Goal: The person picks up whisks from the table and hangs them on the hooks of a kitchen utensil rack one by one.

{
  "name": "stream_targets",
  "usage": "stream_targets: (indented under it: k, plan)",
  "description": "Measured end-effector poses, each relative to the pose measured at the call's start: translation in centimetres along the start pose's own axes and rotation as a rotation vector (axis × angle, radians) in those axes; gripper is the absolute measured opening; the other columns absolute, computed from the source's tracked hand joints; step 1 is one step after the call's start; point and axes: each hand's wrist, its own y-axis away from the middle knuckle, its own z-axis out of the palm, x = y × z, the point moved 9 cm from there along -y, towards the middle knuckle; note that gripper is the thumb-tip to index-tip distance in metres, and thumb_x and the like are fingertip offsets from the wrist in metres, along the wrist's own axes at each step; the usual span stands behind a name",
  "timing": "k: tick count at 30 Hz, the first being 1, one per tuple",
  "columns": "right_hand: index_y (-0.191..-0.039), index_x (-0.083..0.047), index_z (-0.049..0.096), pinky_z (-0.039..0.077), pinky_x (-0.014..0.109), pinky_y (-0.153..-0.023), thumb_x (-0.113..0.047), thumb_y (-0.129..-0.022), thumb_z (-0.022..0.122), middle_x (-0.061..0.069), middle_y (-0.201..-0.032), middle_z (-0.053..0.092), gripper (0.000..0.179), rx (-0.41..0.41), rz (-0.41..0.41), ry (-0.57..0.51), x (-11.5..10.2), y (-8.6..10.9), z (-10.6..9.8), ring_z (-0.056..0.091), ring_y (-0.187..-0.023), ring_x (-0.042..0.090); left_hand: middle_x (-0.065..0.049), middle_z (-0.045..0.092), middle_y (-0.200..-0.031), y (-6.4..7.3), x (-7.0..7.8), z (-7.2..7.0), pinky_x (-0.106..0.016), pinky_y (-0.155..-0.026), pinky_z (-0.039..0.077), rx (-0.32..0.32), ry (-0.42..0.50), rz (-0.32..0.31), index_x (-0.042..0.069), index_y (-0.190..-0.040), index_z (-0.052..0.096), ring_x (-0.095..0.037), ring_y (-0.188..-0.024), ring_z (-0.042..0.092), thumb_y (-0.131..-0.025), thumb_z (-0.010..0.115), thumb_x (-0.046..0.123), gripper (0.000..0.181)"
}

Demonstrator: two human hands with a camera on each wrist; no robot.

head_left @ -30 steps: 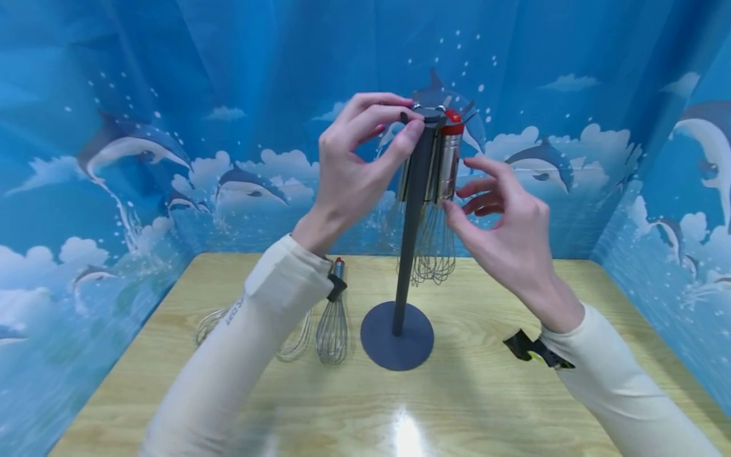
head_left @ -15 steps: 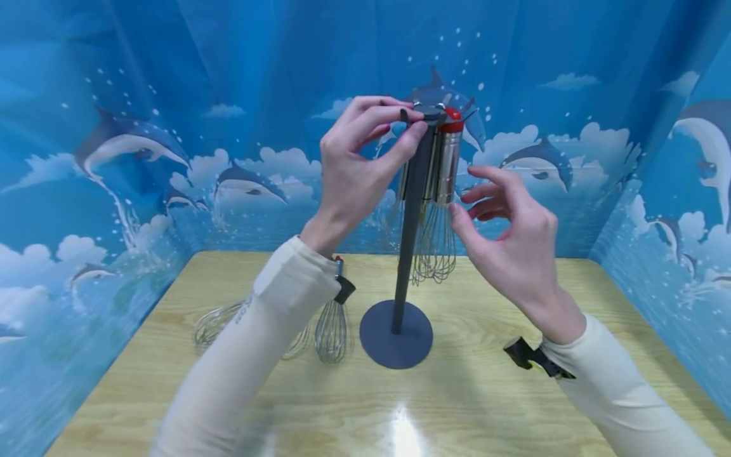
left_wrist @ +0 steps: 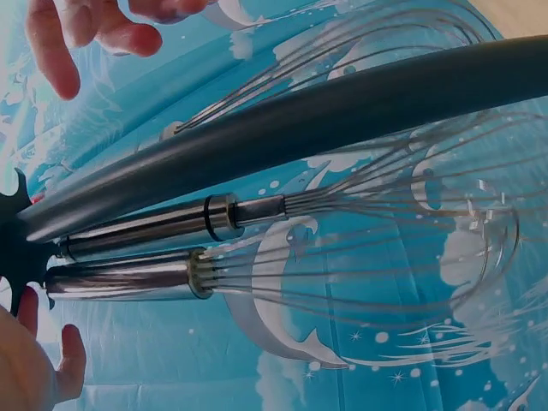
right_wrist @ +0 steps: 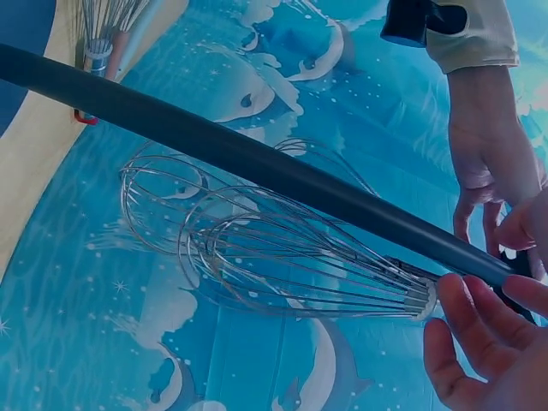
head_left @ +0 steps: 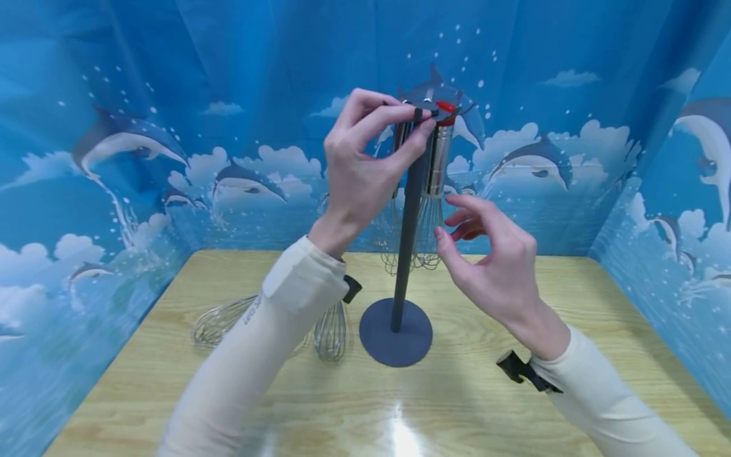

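A dark whisk stand [head_left: 408, 235] rises from a round base on the table, with a hooked top. My left hand [head_left: 368, 152] pinches a hook at that top between thumb and index finger. Several wire whisks hang from the top; one steel-handled whisk [head_left: 438, 158] has a red end. Two steel handles show side by side in the left wrist view, the lower one on a whisk [left_wrist: 128, 276]. My right hand [head_left: 497, 263] hovers beside the hanging wires, fingers loosely bent, holding nothing. The right wrist view shows it close to a whisk's collar [right_wrist: 419, 298].
On the wooden table [head_left: 491, 400], left of the base, a whisk [head_left: 330, 333] lies partly behind the left sleeve. Further left, more whisk wires [head_left: 219, 324] lie partly hidden by that forearm. A blue dolphin-print curtain [head_left: 257, 57] stands behind and at both sides.
The stand's top has turned under my left hand, and the hanging whisks have swung left. My right hand has come away from the red-ended whisk's handle and sunk lower.
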Motion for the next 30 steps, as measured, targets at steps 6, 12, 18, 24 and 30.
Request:
stream_targets:
  k: [6,12,18,24,30]
  plan:
    - [-0.127,0.000,0.065,0.050,0.007,-0.079,-0.005,-0.085,0.076,0.016,-0.092,0.074,0.043,0.053,0.006,-0.003,0.0,-0.7,-0.7,0.071,-0.072,0.026,-0.021,0.063,-0.100,-0.1,0.5,0.3,-0.027,-0.082,0.054,0.002,-0.033,0.040,-0.004,-0.101,0.078,-0.030,-0.099,0.060,-0.090,0.077,0.011,0.018]
    - [-0.126,-0.001,0.067,0.053,0.008,-0.079,0.001,-0.085,0.074,0.017,-0.094,0.075,0.041,0.135,0.051,-0.067,0.4,-2.1,-2.2,0.068,-0.078,0.003,-0.021,0.062,-0.101,0.0,0.7,0.4,-0.025,-0.083,0.056,0.005,-0.037,0.037,-0.004,-0.101,0.077,-0.030,-0.101,0.058,-0.091,0.077,0.010,0.018]
    - [-0.126,-0.001,0.067,0.053,0.008,-0.081,-0.001,-0.087,0.074,0.018,-0.095,0.074,0.040,0.177,0.079,-0.098,0.9,-3.3,-3.4,0.064,-0.081,-0.012,-0.020,0.063,-0.100,0.2,0.9,0.4,-0.027,-0.080,0.052,0.023,-0.082,0.050,-0.003,-0.101,0.078,-0.031,-0.099,0.057,-0.091,0.077,0.013,0.019]
    - [-0.126,-0.003,0.067,0.054,0.010,-0.082,-0.004,-0.090,0.073,0.007,-0.095,0.073,0.036,0.193,0.123,-0.098,1.6,-4.1,-3.9,0.066,-0.082,-0.008,-0.019,0.063,-0.100,0.3,1.1,0.5,-0.027,-0.078,0.048,0.043,-0.132,0.058,-0.002,-0.101,0.078,-0.030,-0.096,0.056,-0.090,0.078,0.015,0.020]
    - [-0.123,-0.003,0.068,0.056,0.013,-0.081,-0.008,-0.093,0.070,-0.019,-0.096,0.067,0.031,0.218,0.145,-0.169,2.1,-5.6,-3.9,0.068,-0.083,0.002,-0.019,0.065,-0.103,0.4,1.4,0.7,-0.030,-0.083,0.045,0.034,-0.180,0.067,0.001,-0.103,0.079,-0.031,-0.098,0.054,-0.090,0.079,0.018,0.022]
